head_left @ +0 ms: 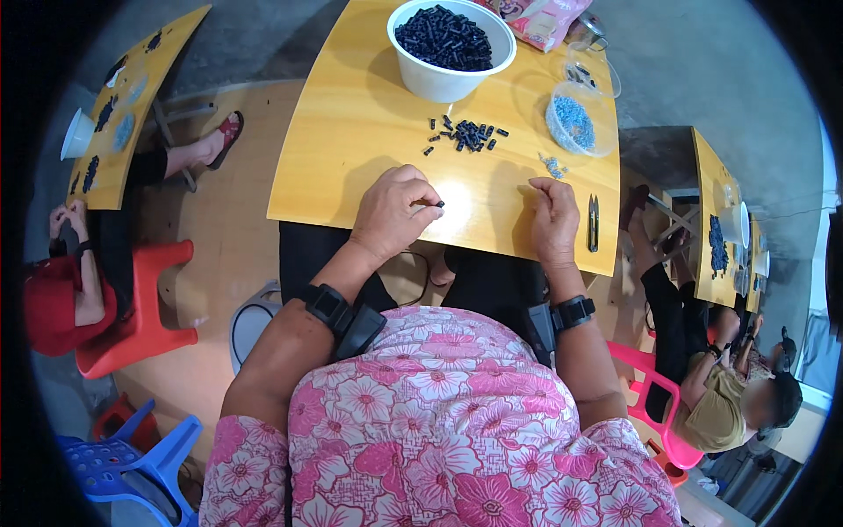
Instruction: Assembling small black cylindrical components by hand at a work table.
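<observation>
Pinching, left hand (395, 211): its fingers (421, 191) are drawn together, thumb against forefinger, on a small black piece (441, 205).
Black piece: dark and stubby, held over the near part of the surface, mostly covered by the fingertips; finer detail is too small to tell.
Right hand (555, 220): loosely curled near the right side, thumb and forefinger tips near each other; whether they hold anything, I cannot tell.
Surface (342, 167): yellow, wood-grained and smooth, with a bright patch of reflected light between the two hands.
Loose pile (470, 134): short black cylinders, slightly glossy, lying at all angles beyond the left hand.
White tub (443, 85): round, opaque and smooth-walled, heaped with similar dark cylinders (443, 39).
Clear bowl (604, 133): round, see-through, thin-looking, holding fine pale-blue bits (573, 121).
Blue scatter (552, 164): a few similar bits on the surface, between clear bowl and right hand.
Snips (594, 224): slim, dark, with narrow pointed blades, lying just right of the right hand.
Pink bag (540, 25): soft, creased, printed, at the far edge beside the white tub.
</observation>
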Demonstrator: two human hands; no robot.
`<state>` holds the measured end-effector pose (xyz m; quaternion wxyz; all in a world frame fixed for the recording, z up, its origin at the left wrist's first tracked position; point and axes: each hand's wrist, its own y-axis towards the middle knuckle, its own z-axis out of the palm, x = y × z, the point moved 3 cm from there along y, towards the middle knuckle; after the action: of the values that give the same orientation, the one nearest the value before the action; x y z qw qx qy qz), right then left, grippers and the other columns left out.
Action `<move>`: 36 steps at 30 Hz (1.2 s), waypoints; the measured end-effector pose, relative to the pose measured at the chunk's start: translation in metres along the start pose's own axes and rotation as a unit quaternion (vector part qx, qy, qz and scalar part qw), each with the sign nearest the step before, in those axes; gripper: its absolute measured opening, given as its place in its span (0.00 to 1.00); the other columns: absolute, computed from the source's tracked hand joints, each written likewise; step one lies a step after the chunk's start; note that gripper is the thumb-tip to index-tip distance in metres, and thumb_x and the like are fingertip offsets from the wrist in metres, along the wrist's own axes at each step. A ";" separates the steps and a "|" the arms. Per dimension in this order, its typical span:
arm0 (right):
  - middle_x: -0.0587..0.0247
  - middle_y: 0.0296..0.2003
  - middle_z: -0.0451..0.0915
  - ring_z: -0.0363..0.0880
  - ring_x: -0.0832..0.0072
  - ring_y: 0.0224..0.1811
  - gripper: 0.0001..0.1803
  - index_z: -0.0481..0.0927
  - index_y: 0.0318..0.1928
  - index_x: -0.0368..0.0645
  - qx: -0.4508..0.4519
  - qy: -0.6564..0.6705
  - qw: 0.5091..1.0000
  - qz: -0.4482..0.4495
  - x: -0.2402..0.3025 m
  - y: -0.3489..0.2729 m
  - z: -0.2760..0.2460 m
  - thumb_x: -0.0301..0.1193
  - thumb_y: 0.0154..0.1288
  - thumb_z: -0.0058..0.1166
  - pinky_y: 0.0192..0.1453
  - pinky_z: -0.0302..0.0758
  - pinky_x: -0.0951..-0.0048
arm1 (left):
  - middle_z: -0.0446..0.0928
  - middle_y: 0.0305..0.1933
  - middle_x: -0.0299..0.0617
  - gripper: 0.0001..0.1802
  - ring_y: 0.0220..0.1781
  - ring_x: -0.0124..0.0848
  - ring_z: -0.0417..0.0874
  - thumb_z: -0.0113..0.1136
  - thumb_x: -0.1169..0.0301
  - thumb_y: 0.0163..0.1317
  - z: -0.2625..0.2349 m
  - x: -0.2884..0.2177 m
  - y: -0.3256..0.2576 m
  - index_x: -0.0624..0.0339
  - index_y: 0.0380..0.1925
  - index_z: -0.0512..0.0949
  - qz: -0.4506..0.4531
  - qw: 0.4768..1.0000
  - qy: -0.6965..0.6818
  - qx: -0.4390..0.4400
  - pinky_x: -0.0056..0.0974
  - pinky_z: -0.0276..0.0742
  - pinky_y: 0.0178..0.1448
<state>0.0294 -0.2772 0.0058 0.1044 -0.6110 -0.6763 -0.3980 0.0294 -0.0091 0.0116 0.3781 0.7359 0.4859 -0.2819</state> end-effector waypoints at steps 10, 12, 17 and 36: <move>0.63 0.39 0.72 0.72 0.75 0.38 0.09 0.74 0.51 0.36 0.010 0.637 0.699 0.325 -0.030 0.012 -0.010 0.24 0.74 0.47 0.49 0.76 0.72 | 0.78 0.31 0.40 0.06 0.39 0.40 0.80 0.70 0.71 0.48 0.000 0.000 -0.001 0.57 0.24 0.82 -0.004 1.000 0.000 -0.006 0.41 0.77 0.43; 0.64 0.38 0.72 0.72 0.75 0.37 0.10 0.74 0.52 0.35 0.003 0.688 0.650 0.324 -0.033 0.010 -0.010 0.24 0.74 0.48 0.48 0.76 0.72 | 0.78 0.31 0.40 0.06 0.39 0.40 0.80 0.70 0.71 0.48 -0.001 0.000 -0.001 0.57 0.24 0.82 -0.003 1.000 -0.002 -0.005 0.41 0.77 0.43; 0.66 0.34 0.72 0.71 0.75 0.34 0.11 0.75 0.53 0.34 -0.045 0.704 0.595 0.385 -0.028 0.020 -0.014 0.26 0.74 0.50 0.43 0.76 0.75 | 0.78 0.31 0.40 0.05 0.39 0.40 0.80 0.70 0.71 0.48 -0.001 0.002 -0.003 0.57 0.23 0.81 -0.006 1.000 -0.007 -0.003 0.41 0.76 0.43; 0.53 0.39 0.82 0.82 0.52 0.40 0.07 0.87 0.35 0.50 0.073 -0.298 0.949 0.068 -0.004 0.078 -0.003 0.35 0.61 0.59 0.44 0.79 0.55 | 0.79 0.32 0.40 0.05 0.41 0.39 0.80 0.70 0.70 0.49 -0.001 0.001 -0.002 0.57 0.24 0.82 -0.016 1.000 -0.012 0.010 0.41 0.76 0.45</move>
<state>0.1005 -0.2868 0.0376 -0.0309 -0.7372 -0.6604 -0.1395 0.0276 -0.0069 0.0107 0.3719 0.7280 0.4904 -0.3019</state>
